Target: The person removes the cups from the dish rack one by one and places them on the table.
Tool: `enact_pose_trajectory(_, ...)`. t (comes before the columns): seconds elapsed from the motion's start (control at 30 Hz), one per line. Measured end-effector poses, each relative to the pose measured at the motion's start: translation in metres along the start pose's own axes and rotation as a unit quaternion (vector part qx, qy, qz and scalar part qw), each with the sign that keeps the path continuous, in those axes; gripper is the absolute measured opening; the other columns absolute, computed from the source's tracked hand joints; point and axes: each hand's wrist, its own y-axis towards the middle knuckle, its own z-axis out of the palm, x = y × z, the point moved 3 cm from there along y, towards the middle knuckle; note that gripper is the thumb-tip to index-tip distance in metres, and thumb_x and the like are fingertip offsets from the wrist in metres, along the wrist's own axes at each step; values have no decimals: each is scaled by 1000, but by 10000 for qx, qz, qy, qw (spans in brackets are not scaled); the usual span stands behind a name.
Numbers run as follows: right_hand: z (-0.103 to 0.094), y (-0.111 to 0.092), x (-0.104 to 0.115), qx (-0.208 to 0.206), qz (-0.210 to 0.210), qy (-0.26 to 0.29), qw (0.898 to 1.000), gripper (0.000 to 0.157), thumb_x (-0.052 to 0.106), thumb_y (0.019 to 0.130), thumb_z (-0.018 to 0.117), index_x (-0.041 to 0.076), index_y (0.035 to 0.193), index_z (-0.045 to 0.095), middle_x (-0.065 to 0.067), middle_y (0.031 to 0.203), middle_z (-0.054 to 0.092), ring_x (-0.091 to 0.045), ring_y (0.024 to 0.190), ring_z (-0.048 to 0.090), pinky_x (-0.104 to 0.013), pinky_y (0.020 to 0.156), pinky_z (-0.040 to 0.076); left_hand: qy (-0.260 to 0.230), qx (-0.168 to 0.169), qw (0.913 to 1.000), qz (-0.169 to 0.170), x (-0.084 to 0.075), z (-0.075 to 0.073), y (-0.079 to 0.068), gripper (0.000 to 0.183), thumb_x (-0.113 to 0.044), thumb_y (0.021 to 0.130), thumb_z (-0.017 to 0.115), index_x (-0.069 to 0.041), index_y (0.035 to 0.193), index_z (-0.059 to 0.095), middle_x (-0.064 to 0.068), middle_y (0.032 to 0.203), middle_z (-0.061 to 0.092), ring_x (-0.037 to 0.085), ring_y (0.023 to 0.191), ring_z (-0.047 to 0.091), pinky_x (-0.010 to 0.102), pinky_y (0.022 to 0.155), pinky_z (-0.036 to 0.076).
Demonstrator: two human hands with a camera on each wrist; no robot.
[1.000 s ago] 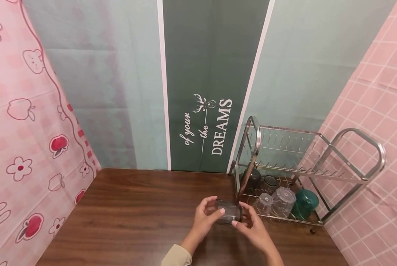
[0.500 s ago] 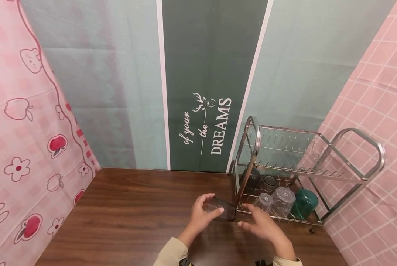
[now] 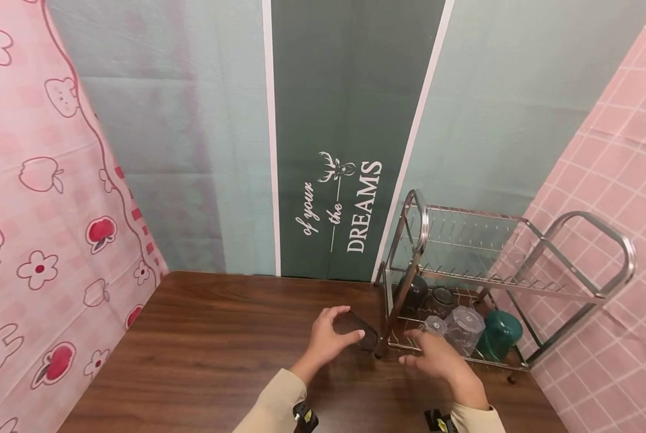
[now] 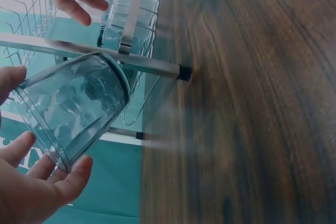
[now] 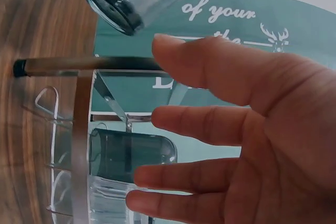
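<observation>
My left hand point(image 3: 328, 340) holds a smoky clear drinking glass point(image 4: 79, 103) above the wooden table. Its fingers and thumb grip the glass near one end. The glass is tilted, with its thick dark end pointing down and right, close to the front left leg of a metal dish rack point(image 3: 423, 231). My right hand point(image 3: 441, 364) hovers in front of the rack, apart from the glass. Its fingers are spread and nothing is between them. In the right wrist view, only part of the glass shows at the top edge.
On the rack's lower shelf, several cups stand upside down: a teal cup point(image 3: 500, 335), a large clear cup point(image 3: 465, 329), a small clear cup point(image 3: 435, 325) and dark glasses point(image 3: 413, 293) behind. The upper tier has wire slots. Patterned cloths hang at the back and sides of the table point(image 3: 214, 337).
A second ago both hands held the glass. My right hand has let go and moved right, its fingers opening. My left hand has tipped the glass's dark end downward.
</observation>
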Motion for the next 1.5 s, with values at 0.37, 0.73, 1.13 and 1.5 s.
enact_pose_trajectory(0.37,-6,12,-7,-187,160,44,9997,52,20,75,76,-5,117,57,-22,101,62,-41,94,58,-53,77,45,949,131,9953,174,-1,1,10,60,-34,68,81,-11,120,61,2,109,53,23,103,52,39,88,42)
enact_pose_trajectory(0.73,-17,15,-10,-350,387,-202,9984,58,22,73,77,-6,119,56,-25,106,58,-44,100,53,-54,80,43,1259,-161,9919,14,11,2,13,61,-32,71,79,-9,123,58,7,115,48,27,110,44,42,89,41)
enact_pose_trajectory(1.13,-19,24,-19,-509,424,-317,9973,51,19,74,74,-4,116,58,-25,103,55,-44,95,54,-55,78,43,1295,-467,9904,-93,21,-4,23,61,-31,70,80,-6,121,59,11,112,48,31,108,45,45,88,41)
enact_pose_trajectory(1.5,-14,33,-37,-667,430,-459,9958,48,18,74,72,-4,115,58,-26,103,55,-47,94,53,-55,77,43,1378,-377,9897,-79,26,-2,29,61,-32,72,79,-6,123,58,11,113,46,29,107,43,44,87,41)
